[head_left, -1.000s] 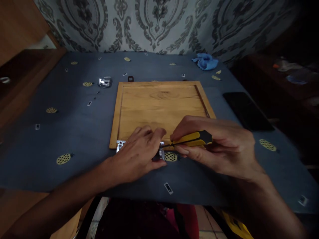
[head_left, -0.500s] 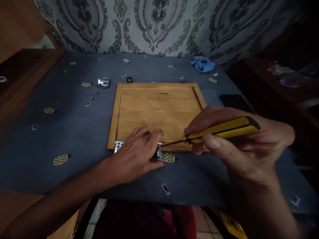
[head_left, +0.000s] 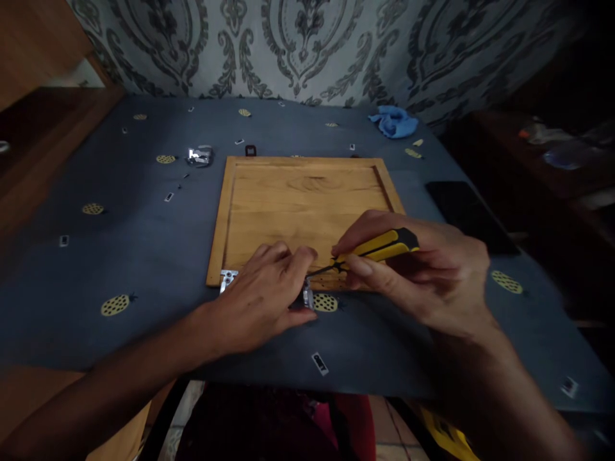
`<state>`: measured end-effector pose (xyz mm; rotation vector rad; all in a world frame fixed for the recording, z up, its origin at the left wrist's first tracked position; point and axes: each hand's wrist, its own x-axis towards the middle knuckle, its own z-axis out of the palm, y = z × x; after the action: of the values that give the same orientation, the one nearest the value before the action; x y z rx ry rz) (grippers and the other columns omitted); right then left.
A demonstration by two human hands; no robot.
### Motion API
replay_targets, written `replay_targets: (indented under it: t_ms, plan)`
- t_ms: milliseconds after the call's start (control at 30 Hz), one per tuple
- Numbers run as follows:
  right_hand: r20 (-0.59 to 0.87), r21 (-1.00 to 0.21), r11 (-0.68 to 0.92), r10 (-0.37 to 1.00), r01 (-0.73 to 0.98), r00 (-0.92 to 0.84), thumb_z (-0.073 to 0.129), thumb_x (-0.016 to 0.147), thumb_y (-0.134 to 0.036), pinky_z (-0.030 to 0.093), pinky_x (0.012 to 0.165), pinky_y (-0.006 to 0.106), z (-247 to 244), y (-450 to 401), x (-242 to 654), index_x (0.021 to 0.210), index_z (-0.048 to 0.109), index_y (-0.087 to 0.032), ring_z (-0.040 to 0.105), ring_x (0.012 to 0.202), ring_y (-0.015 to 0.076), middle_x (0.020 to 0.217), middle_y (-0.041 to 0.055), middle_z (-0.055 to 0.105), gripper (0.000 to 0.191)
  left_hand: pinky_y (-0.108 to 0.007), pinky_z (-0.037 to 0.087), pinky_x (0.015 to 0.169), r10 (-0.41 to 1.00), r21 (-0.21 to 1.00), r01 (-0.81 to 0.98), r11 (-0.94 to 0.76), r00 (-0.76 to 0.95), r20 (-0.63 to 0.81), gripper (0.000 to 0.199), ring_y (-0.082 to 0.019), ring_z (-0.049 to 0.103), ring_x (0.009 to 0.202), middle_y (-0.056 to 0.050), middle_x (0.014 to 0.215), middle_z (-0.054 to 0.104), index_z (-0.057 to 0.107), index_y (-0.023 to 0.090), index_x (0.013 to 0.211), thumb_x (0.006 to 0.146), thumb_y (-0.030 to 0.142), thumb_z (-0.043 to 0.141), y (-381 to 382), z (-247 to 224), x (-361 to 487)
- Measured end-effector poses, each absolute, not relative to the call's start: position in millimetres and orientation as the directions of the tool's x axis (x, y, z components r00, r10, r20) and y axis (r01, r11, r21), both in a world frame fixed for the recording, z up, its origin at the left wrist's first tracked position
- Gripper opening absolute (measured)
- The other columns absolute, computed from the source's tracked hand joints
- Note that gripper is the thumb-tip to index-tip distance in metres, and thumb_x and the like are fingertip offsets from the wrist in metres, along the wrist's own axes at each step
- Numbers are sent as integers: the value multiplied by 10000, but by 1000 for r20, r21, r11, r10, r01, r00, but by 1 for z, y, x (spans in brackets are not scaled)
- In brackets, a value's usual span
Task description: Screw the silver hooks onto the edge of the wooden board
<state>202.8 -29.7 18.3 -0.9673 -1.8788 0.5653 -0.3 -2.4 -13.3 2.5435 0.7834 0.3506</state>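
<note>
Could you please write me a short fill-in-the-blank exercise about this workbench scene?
The right hand grips a yellow and black ____.
The left hand lies over metal hardware at the near ____ of the wooden panel.
The crumpled cloth is coloured ____.
The dark, flat slab lies to the ____ of the panel.

Missing words, in order: screwdriver; edge; blue; right.
</note>
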Motion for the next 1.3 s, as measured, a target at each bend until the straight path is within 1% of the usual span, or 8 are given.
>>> replay_targets:
  t_ms: [133,267,400,633,867,1067,1200,1300]
  plan:
    - [522,-692,599,800,402,-295,693,883,-191,483,558,273,21,-30,202,851,653,-226,646,647,128,769,-7,674,61,-436,492,891,581,496,466,-733,808,99,538,-297,578,1068,-87,1071,647,428,187,1189,811,330,783,-3,-13,0]
    - [512,-690,599,800,406,-311,703,878,-215,477,547,297,22,-31,202,895,666,-230,636,632,147,737,-1,668,43,-449,489,905,587,500,480,-721,806,73,533,-302,576,1089,-87,1072,653,425,190,1213,826,330,763,-3,-11,0]
    - [514,-686,606,796,403,-321,701,880,-238,486,554,313,21,-31,202,912,673,-239,646,652,167,749,8,678,42,-442,490,906,586,497,481,-722,808,71,553,-299,577,1086,-89,1075,652,424,184,1212,813,326,779,-2,-10,0]
    - [492,-691,603,796,398,-351,697,892,-264,513,586,302,21,-30,204,927,678,-231,671,687,164,788,10,690,51,-433,489,917,579,491,472,-732,811,84,530,-298,577,1107,-97,1139,640,428,195,1186,815,329,782,-2,-11,0]
    - [495,-665,621,782,414,-378,687,905,-240,518,605,270,22,-31,206,952,687,-229,685,676,136,809,-6,700,48,-429,486,899,578,479,471,-741,810,98,556,-298,573,1084,-84,1063,643,418,183,1212,818,338,779,-2,-12,-1]
    - [482,-660,625,778,416,-404,676,916,-246,534,609,264,22,-30,206,970,673,-225,686,683,134,828,-3,700,58,-429,492,875,585,496,476,-726,807,83,501,-300,577,1060,-88,1028,637,441,181,1151,811,326,780,-2,-10,0]
    - [490,-664,620,783,418,-383,688,901,-240,532,586,293,23,-31,205,955,679,-245,676,665,155,799,-1,699,55,-433,494,869,580,502,467,-728,810,88,476,-299,579,1058,-79,1011,634,433,196,1137,821,317,767,-2,-10,0]
    - [521,-688,599,801,409,-297,697,883,-214,520,569,308,24,-34,204,939,689,-257,670,682,169,804,8,696,71,-436,495,864,581,511,462,-725,809,93,483,-296,580,1051,-71,1000,636,430,201,1156,825,326,759,-2,-12,0]
